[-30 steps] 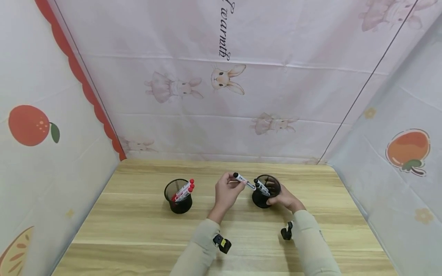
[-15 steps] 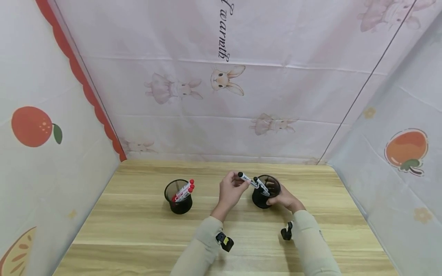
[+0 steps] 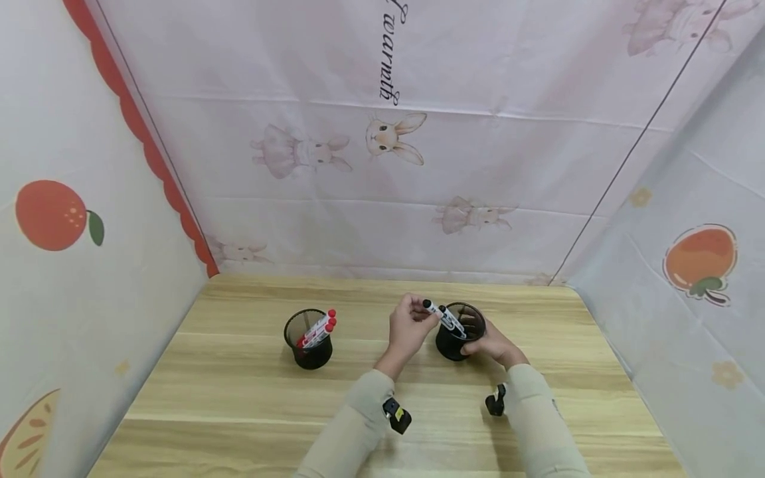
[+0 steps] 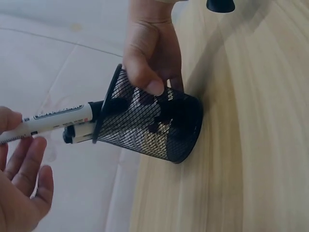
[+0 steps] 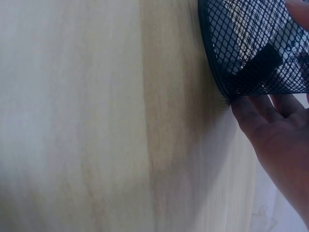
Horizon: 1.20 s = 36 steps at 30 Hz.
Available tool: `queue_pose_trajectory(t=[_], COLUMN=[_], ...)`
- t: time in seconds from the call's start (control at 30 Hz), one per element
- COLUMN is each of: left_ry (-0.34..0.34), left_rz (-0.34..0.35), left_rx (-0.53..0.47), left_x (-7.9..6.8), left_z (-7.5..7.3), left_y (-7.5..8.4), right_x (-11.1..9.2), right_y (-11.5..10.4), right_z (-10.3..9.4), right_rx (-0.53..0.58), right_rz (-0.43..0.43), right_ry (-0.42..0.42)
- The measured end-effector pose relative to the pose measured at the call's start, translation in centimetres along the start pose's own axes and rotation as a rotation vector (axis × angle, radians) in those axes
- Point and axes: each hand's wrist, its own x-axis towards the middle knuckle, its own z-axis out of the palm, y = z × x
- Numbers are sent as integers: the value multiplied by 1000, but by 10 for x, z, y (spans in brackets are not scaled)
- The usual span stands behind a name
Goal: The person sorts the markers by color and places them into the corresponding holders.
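My left hand pinches a white marker with black ends between thumb and fingers. The marker slants down to the right, and in the left wrist view its black tip reaches inside the rim of a black mesh pen cup. Black-ended white markers lean in that cup, right beside the pinched one. Around the cup's right side curls my right hand, its thumb on the near side. The right wrist view shows the cup's base, with fingers under the mesh wall; most of that hand's grip is hidden there.
To the left stands a second black mesh pen cup with several red-capped markers leaning to the right. Both cups are on a wooden table. Printed cloth walls close in the back and both sides.
My left hand has moved right with the marker, bringing its lower end from beside the cup into the cup's mouth. My right hand and both cups have stayed put.
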Motion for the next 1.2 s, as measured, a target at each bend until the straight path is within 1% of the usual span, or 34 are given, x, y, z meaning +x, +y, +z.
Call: queue_pose_trajectory(t=[0.1,0.23,0.33,0.43,0.53,0.67,0.93,1.03,1.2], left_ry=[45,80,84,77,77,77,101,105,117], left_rz=[-8,-37,-52,-52,-52,-63,-102,-114,-121], left_rx=[36,59,50,48,59,80,69,75,51], left_x=[-2,-4,-6,-8,-10,-11,-10,-11,-12], left_z=[3,9,13,17,21,25,29,30,31], left_y=[-2,-4,-6,-8,-10,-11,-15,-16,-18], right_x=[0,3,4,0,0,0,-1,-1,0], right_y=[0,11,12,2,-1,-2,-1,0,1], right_z=[0,-3,-3,0,1,1,1,1,0], right_rx=[-6,-33,-45,-40,-38,-36,-32,-34,-33], right_rz=[7,2,-5,-7,-6,3,6,-17,-59], right_ry=[4,17,21,16,11,17,16,4,-13])
